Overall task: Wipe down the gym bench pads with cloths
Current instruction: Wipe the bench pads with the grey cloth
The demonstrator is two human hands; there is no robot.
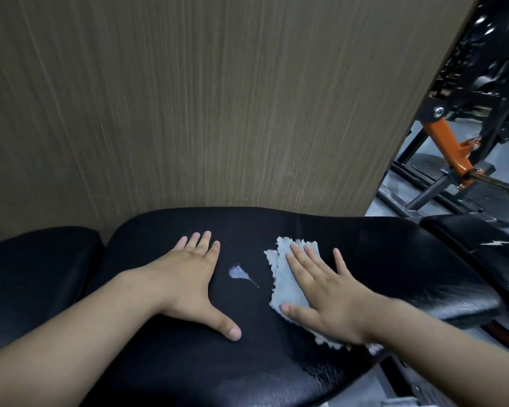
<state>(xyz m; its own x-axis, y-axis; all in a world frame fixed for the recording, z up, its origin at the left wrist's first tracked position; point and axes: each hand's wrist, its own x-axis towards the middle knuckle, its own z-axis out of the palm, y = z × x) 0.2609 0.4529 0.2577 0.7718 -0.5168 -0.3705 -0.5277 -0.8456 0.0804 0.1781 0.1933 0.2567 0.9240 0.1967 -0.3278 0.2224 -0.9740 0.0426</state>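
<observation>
Landmark: we take the pale scuff [237,272] on the middle bench pad [188,365] as our marker; it lies between the two hands.
Left hand [188,279]: left of the scuff, we see it laid flat on the bare black pad, four fingers straight and close together, thumb spread wide toward the near edge. It holds nothing.
Right hand [328,298]: right of the scuff, palm down on the cloth, fingers straight and fanned apart, pressing rather than pinching. The little finger reaches past the cloth onto the pad.
Cloth [287,279]: light grey with frayed edges, spread flat on the pad just right of the scuff. We see its far corners past the fingertips and a ragged bit by the wrist.
Left pad [36,274]: well left of the scuff, a separate black cushion.
Right pad [482,251]: far right of the scuff, with small white tears in its cover.
Wood-grain panel [188,98]: behind the scuff, rising from the pad's far edge.
Orange frame [448,142]: up and far right of the scuff, among dark gym equipment.
</observation>
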